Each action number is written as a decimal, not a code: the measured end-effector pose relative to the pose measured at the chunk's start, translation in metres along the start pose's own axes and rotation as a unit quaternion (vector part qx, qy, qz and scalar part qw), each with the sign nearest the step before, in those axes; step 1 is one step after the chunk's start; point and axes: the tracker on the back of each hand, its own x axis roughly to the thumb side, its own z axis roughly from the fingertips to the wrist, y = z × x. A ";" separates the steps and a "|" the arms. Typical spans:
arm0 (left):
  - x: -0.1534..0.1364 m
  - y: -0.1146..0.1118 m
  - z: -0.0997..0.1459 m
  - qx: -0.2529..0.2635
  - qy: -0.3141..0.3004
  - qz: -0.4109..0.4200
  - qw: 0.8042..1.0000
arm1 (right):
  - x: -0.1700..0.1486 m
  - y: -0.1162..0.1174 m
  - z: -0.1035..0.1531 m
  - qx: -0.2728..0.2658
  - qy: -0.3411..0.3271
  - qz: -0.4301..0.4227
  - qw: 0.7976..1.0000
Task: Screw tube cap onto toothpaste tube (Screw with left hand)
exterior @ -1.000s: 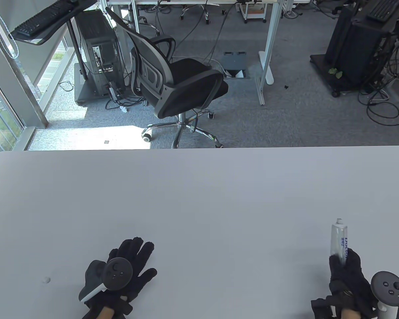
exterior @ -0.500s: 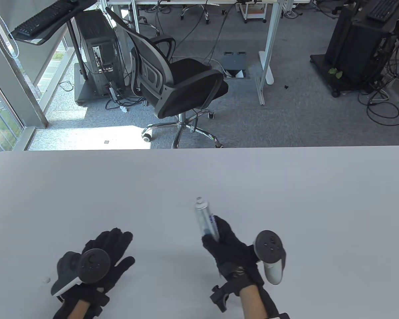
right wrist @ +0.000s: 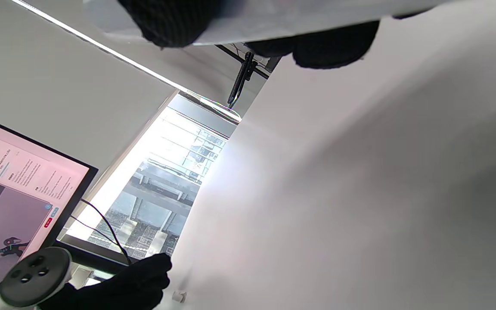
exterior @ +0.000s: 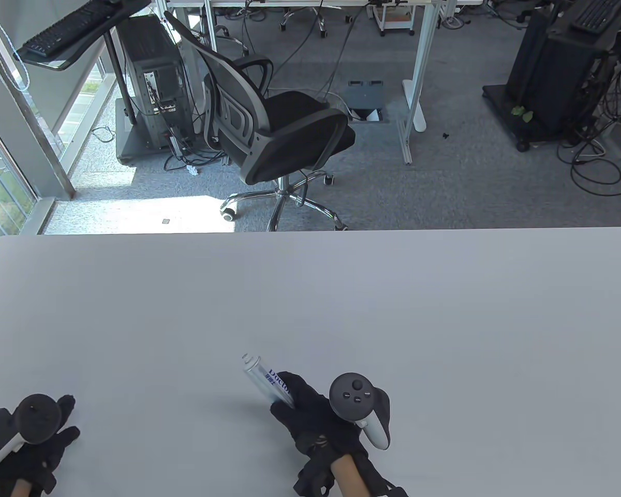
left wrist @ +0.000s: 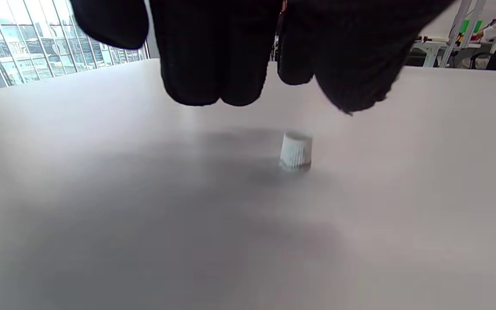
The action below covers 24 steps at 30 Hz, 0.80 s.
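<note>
A white toothpaste tube (exterior: 265, 379) with blue lettering is gripped in my right hand (exterior: 300, 409) low over the table's front middle. Its bare threaded nozzle points up and to the left. In the right wrist view the tube (right wrist: 299, 21) crosses the top edge under my fingers (right wrist: 334, 47). The small white ribbed cap (left wrist: 296, 151) stands upright on the table in the left wrist view, just beneath my left fingers (left wrist: 213, 64), apart from them. My left hand (exterior: 64, 422) is at the front left corner, open and empty. It hides the cap in the table view.
The white table (exterior: 310, 295) spans the view. An office chair (exterior: 279, 129) stands on the floor beyond its far edge. In the right wrist view a monitor (right wrist: 11, 181) stands at the left, beyond my left hand (right wrist: 123, 280) and the cap (right wrist: 179, 296).
My right hand has carried the tube from the far right to the front middle and tilted the nozzle leftward. My left hand has slid left and down over the cap.
</note>
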 end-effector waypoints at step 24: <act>0.198 0.025 0.022 0.127 -0.277 0.399 0.865 | 0.004 0.007 0.006 0.082 0.001 0.136 0.987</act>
